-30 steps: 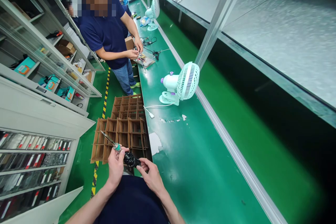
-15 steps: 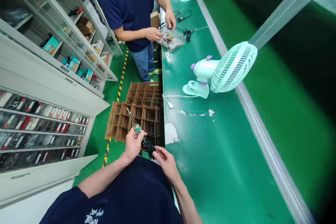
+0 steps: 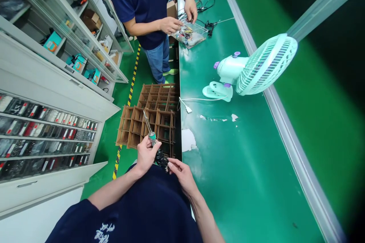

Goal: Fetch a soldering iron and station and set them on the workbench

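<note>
My left hand (image 3: pixel 146 154) is closed around a soldering iron (image 3: pixel 152 136) with a green and clear handle. Its metal tip points up and away, over the cardboard dividers. A black coiled cord (image 3: pixel 160 158) hangs bundled below the handle. My right hand (image 3: pixel 181 173) pinches the cord's lower end between thumb and fingers, close to my shirt. What exactly sits in that pinch is partly hidden. Both hands are at the left edge of the green workbench (image 3: pixel 242 174).
A mint-green fan (image 3: pixel 266 66) stands on the bench, its white plug (image 3: pixel 188 109) near the edge. A co-worker (image 3: pixel 142 7) handles things over a clear box (image 3: pixel 196 36). Cardboard dividers (image 3: pixel 137 127) sit on the floor. Cabinets (image 3: pixel 51 83) line the left.
The view has shifted slightly, moving the fan and bench rightward. My hands still hold the soldering iron and its cord, nearly unmoved. The co-worker's hands remain at the clear box.
</note>
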{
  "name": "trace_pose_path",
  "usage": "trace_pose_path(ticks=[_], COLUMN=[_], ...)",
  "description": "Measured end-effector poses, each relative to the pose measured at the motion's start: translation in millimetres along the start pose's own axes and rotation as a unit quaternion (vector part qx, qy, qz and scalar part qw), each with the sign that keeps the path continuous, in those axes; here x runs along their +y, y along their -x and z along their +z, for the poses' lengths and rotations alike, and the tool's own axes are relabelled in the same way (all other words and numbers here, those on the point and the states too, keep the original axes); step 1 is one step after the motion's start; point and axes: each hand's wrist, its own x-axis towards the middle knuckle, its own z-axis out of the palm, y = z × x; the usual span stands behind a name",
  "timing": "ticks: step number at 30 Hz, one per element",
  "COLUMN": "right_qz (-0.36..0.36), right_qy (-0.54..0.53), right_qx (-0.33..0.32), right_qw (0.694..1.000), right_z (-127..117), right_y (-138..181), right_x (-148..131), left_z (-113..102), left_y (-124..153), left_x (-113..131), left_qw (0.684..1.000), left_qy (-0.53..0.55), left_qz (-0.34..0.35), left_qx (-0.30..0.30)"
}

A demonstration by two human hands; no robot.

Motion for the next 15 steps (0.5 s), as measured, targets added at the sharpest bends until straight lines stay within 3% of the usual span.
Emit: trace_pose_path(ticks=[7, 15], right_qz=[0.038, -0.014], right_qy=[-0.104, -0.184], right_qx=[-0.008, 0.076], right_qw=[0.994, 0.980], right_z=[11, 25], right_y=[9, 30], right_x=[0, 2], left_z=[-6, 4], left_y=[-11, -25], left_x=[-1, 8], left_qw=[0.999, 0.990], left_qy=[0.036, 0.120], left_qz=[-0.005, -0.019], left_qx=[0.004, -0.068])
